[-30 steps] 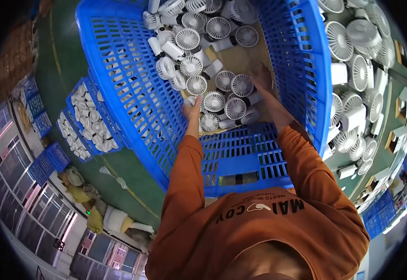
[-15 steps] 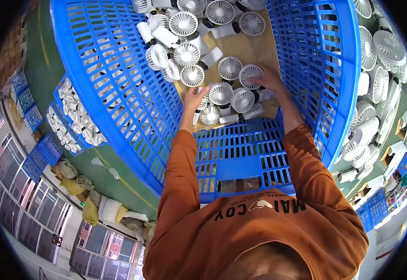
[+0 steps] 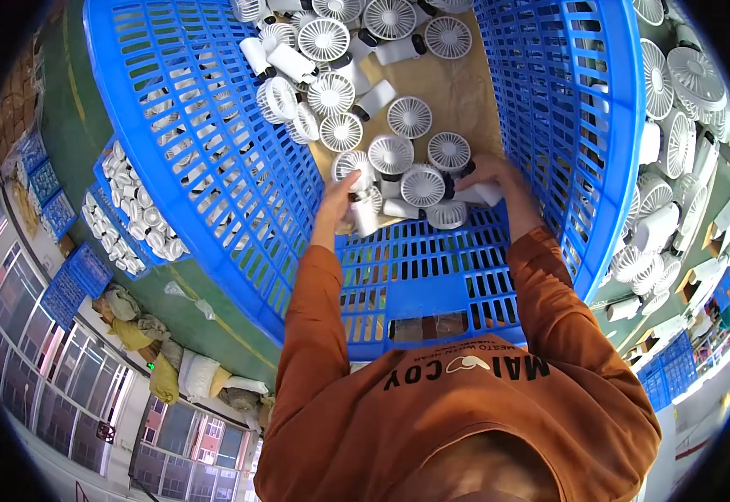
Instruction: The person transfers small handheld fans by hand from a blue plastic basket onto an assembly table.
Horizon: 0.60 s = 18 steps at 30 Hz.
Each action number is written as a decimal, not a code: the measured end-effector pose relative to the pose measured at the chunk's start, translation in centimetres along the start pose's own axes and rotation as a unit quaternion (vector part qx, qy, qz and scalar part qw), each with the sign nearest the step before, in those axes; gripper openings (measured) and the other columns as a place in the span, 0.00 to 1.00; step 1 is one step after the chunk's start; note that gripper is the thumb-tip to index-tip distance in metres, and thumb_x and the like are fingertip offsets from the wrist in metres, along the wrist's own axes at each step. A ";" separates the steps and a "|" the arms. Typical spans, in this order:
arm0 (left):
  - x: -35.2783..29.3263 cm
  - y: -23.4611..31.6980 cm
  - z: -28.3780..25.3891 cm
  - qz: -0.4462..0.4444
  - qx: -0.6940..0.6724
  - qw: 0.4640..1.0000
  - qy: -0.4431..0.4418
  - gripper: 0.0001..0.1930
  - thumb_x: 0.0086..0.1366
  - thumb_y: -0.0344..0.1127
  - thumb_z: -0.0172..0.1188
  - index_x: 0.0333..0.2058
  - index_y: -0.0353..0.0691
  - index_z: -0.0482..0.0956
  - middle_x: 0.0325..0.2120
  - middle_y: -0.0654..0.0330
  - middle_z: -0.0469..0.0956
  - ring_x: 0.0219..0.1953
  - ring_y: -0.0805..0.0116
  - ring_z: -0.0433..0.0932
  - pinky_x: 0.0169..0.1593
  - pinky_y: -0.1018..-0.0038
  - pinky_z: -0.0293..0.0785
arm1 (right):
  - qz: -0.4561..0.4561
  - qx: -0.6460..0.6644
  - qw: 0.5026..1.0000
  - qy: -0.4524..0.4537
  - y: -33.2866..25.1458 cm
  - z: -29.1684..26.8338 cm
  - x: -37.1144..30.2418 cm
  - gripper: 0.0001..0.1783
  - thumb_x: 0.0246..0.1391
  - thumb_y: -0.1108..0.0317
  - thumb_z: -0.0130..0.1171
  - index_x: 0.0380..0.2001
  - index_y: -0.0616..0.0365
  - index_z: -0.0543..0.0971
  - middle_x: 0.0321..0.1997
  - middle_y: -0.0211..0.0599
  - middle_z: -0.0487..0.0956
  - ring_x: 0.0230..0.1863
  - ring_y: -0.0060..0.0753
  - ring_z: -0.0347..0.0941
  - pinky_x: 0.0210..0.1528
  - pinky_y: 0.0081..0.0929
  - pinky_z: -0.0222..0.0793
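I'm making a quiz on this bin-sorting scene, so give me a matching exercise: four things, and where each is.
Things:
1. left hand
2. right hand
3. big blue crate
4. small blue tray of white parts

Places:
A. on the green floor, left of the crate
B. on a white fan handle in the crate
C. around the loose white fans
D. at fans by the crate's right wall

Pairs: 1-B, 2-D, 3-C, 4-A

A big blue slotted plastic crate [image 3: 214, 167] carries the load here, its floor lined with a flat sheet of brown cardboard [image 3: 457, 92]. Lying right on that cardboard is a loose heap of small white handheld fans with round grilles [image 3: 390, 155], some face up, some tipped on their handles.
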<state>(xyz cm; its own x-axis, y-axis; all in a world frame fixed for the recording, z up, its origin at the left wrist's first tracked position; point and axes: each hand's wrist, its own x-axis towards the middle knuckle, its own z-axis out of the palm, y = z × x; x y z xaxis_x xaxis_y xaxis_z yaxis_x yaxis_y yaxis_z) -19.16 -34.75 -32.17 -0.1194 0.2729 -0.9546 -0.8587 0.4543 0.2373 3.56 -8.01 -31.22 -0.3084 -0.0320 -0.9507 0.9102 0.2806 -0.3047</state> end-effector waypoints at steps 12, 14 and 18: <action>-1.9 2.6 5.7 0.385 0.479 0.789 -0.017 0.38 0.34 0.39 0.74 0.47 0.35 0.69 0.50 0.52 0.64 0.52 0.62 0.63 0.53 0.68 0.61 | -0.005 0.668 0.729 -0.150 1.2 8.3 1.1 0.32 0.37 0.52 0.67 0.46 0.53 0.71 0.37 0.31 0.76 0.37 0.26 0.71 0.38 0.28 0.68; -1.7 3.7 5.4 0.120 0.383 0.911 -0.092 0.37 0.37 0.38 0.73 0.47 0.34 0.69 0.43 0.57 0.72 0.43 0.69 0.70 0.45 0.73 0.69 | -0.040 0.689 0.710 -0.142 -0.7 8.8 0.4 0.25 0.42 0.53 0.64 0.42 0.53 0.72 0.37 0.30 0.75 0.38 0.25 0.71 0.39 0.29 0.69; -0.8 3.3 9.1 0.107 0.492 0.856 -0.114 0.27 0.40 0.42 0.70 0.39 0.35 0.76 0.35 0.61 0.77 0.36 0.75 0.73 0.43 0.75 0.69 | -0.092 0.708 0.688 -0.131 -0.1 8.8 2.4 0.27 0.45 0.54 0.62 0.46 0.55 0.69 0.40 0.33 0.75 0.40 0.30 0.71 0.43 0.32 0.69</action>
<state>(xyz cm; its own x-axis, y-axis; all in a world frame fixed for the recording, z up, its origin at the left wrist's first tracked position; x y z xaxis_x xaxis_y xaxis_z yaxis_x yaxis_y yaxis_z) -17.40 -25.80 -28.95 -0.0237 0.5468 -0.8369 0.0204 0.8373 0.5464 5.15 -16.59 -34.00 -0.5633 -0.1662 -0.8094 0.2769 -0.9609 0.0045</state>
